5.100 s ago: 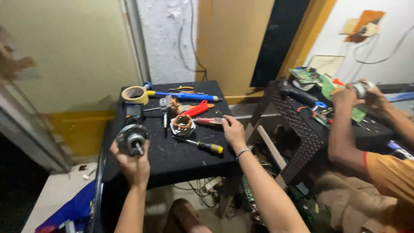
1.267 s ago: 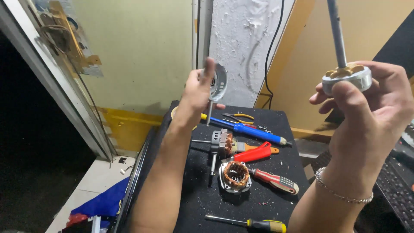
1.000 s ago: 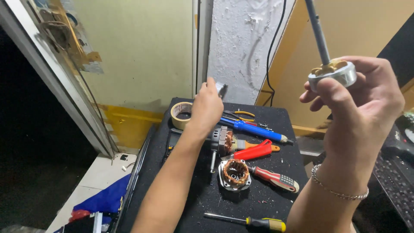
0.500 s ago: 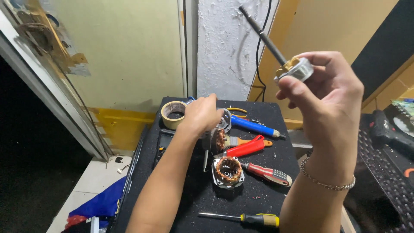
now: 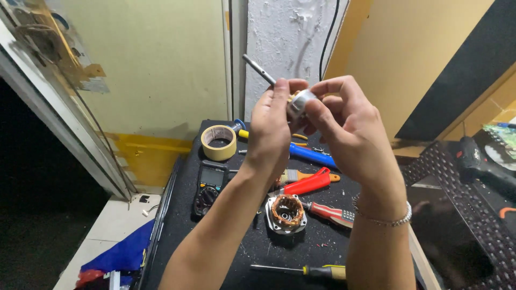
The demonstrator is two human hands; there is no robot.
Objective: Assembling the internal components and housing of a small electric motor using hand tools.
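Metal rotor (image 5: 300,101) with protruding shaft is pinched from both sides, raised above the bench, by the left hand (image 5: 271,131) and right hand (image 5: 346,126), fingers closed on it. Below, a black tabletop (image 5: 183,225) carries a copper-wound stator (image 5: 286,213), tape roll (image 5: 219,142), multimeter (image 5: 208,185) and screwdrivers (image 5: 303,271). Pale wall (image 5: 161,64) behind. Rotor's underside hidden by fingers.

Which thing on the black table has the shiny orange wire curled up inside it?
Find the black table and go to its middle, below the red-handled pliers. There sits the round silver motor part. Only this one has copper wire coiled in a ring inside; the roll of tape is plain and hollow.
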